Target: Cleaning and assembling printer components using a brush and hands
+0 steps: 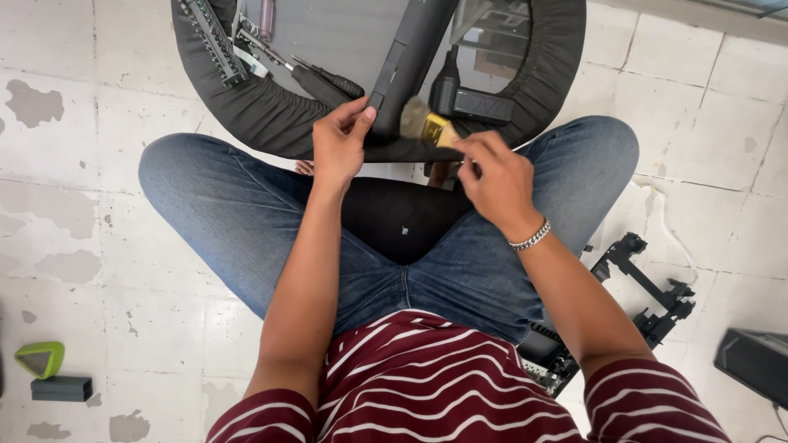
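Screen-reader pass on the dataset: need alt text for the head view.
Seen from above, a seated person in jeans holds a long dark gray part with the left hand and a small brush against it with the right hand, over a round black tray of tools.

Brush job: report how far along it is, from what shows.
Done: black frame parts lie off on the floor, and a screwdriver and bit set lie out on the round table. In hand: left hand steadies the dark panel; right hand holds the brush against it. Left: cannot tell how much is brushed.
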